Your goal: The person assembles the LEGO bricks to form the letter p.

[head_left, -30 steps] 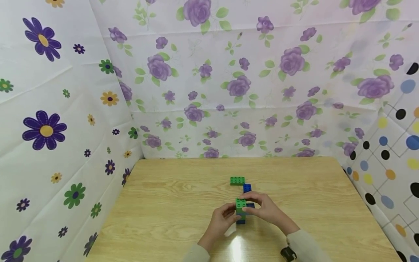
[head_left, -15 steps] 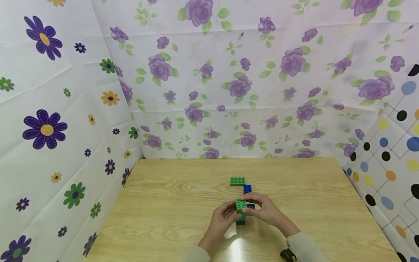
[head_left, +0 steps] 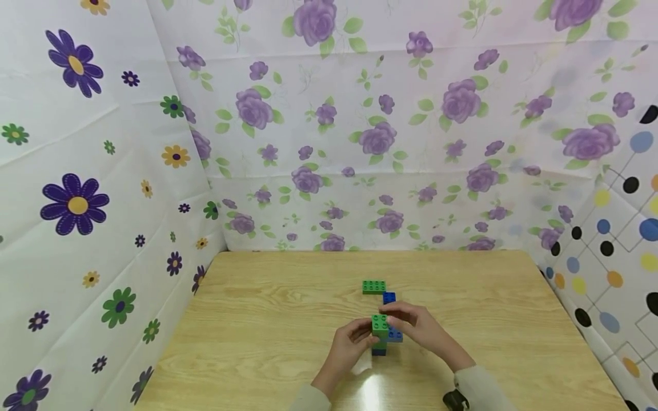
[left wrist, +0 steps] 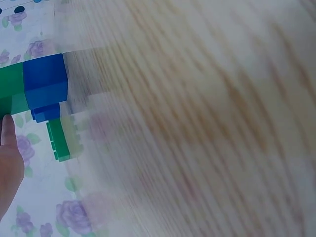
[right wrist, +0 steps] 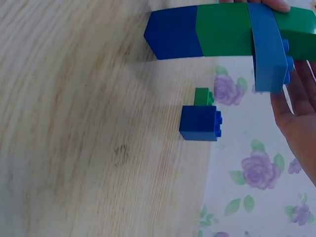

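Note:
A tower of toy building bricks (head_left: 380, 323) stands on the table, green on top and blue at its foot. From below its top brick, a blue brick (head_left: 395, 334) juts out to the right. My left hand (head_left: 345, 351) grips the tower from the left, thumb in front. My right hand (head_left: 424, 330) is at the top green brick, its index finger behind and thumb at the right side. In the right wrist view, the tower (right wrist: 224, 30) lies across the upper edge, and the right hand's fingers are partly hidden behind it.
Behind the tower are a small blue brick (head_left: 389, 298) and a flat green brick (head_left: 373, 286) on the wooden table (head_left: 267, 319). Flowered cloth (head_left: 339, 142) hangs at the back and left, dotted cloth (head_left: 606, 274) at the right.
My right thumb has shifted from the tower's front to the top brick's right side, uncovering the jutting blue brick's studs. My left hand keeps its hold.

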A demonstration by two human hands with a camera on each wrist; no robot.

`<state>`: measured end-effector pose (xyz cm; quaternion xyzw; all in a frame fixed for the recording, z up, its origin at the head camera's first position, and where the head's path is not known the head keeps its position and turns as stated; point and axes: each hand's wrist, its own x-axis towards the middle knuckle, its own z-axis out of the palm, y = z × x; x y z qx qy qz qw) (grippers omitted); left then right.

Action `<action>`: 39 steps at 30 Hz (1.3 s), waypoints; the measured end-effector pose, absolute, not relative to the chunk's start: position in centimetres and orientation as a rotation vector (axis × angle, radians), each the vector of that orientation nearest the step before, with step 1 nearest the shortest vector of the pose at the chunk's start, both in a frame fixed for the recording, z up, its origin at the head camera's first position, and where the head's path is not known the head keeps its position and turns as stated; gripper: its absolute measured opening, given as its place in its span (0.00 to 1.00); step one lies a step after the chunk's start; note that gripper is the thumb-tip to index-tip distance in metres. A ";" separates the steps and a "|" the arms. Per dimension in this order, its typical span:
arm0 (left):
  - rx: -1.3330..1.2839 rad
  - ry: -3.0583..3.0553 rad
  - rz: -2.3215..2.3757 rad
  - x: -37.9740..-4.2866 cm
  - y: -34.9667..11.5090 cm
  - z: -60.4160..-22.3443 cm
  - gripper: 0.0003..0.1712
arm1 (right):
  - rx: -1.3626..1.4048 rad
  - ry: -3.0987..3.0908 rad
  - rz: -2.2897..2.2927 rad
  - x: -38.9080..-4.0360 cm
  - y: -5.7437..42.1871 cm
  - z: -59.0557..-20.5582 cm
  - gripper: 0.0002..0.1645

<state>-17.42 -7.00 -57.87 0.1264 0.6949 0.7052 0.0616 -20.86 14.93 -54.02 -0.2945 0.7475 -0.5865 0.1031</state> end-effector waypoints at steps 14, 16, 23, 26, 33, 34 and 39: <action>0.265 2.102 2.128 -17.6 -7.0 -58.3 0.23 | -0.737 2.403 -1.899 -24.3 17.0 -54.5 0.21; 0.260 2.103 2.124 -17.6 -7.1 -58.4 0.23 | -0.740 2.404 -1.899 -24.7 17.1 -54.7 0.22; 0.251 2.082 2.135 -17.5 -7.0 -58.5 0.24 | -0.667 2.318 -1.917 -26.2 16.9 -56.4 0.24; 0.249 2.073 2.141 -17.6 -6.9 -58.5 0.24 | -0.612 2.295 -1.913 -26.7 16.7 -57.3 0.25; 0.249 2.077 2.134 -17.6 -6.7 -58.3 0.24 | -0.514 2.304 -1.867 -27.3 16.1 -58.7 0.30; 0.250 2.077 2.134 -17.6 -6.7 -58.3 0.24 | -0.499 2.296 -1.872 -27.3 16.0 -58.9 0.30; 0.276 2.073 2.143 -17.6 -6.7 -58.2 0.24 | -0.439 2.307 -1.847 -27.4 15.5 -59.6 0.31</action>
